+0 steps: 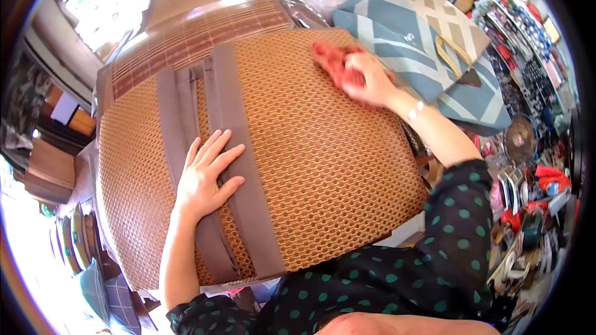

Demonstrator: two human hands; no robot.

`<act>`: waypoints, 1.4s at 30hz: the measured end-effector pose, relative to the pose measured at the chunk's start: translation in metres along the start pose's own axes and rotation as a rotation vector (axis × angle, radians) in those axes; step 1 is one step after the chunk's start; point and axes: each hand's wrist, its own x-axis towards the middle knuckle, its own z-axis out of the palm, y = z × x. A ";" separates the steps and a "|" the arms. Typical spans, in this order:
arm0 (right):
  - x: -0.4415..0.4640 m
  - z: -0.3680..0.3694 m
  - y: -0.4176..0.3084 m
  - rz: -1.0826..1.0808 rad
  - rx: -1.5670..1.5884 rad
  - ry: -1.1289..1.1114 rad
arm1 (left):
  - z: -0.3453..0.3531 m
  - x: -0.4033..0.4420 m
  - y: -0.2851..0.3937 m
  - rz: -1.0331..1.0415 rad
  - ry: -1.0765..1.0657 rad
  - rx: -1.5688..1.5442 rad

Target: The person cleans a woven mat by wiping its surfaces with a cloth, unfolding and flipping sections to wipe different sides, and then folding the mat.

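Note:
A brown woven mat [329, 167] with wide grey-brown fabric bands [233, 105] lies spread in front of me. On the bands rests my left hand [206, 177], flat with its fingers spread and nothing in it. Near the mat's far right corner, my right hand [367, 80] is closed around a red cloth [332, 62] that touches the woven surface. The right hand is slightly blurred, and part of the cloth is hidden under it.
Blue-grey and beige patterned bags [397, 31] lie beyond the mat's right corner. A brown checked mat in clear plastic [205, 40] sits at the far side. Shelves of small goods [521, 18] line the right, and folded cushions [77, 236] stand at lower left.

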 end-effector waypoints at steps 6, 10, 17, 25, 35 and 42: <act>0.085 0.047 0.075 0.369 -0.315 0.157 | 0.004 0.009 0.002 -0.064 0.040 -0.001; 0.042 0.039 0.031 0.149 -0.126 0.231 | 0.006 0.016 -0.006 -0.100 0.046 0.051; -0.150 -0.029 -0.099 -0.278 0.194 0.008 | 0.008 0.026 -0.015 -0.090 0.039 0.079; -0.017 0.013 -0.025 -0.166 0.084 0.096 | 0.011 0.031 -0.015 -0.116 0.043 0.078; 0.076 0.040 -0.063 0.049 0.136 0.158 | 0.016 0.039 -0.020 -0.148 0.084 0.069; -0.090 -0.006 -0.200 -0.691 0.280 -0.269 | 0.020 0.037 -0.021 -0.125 0.118 0.083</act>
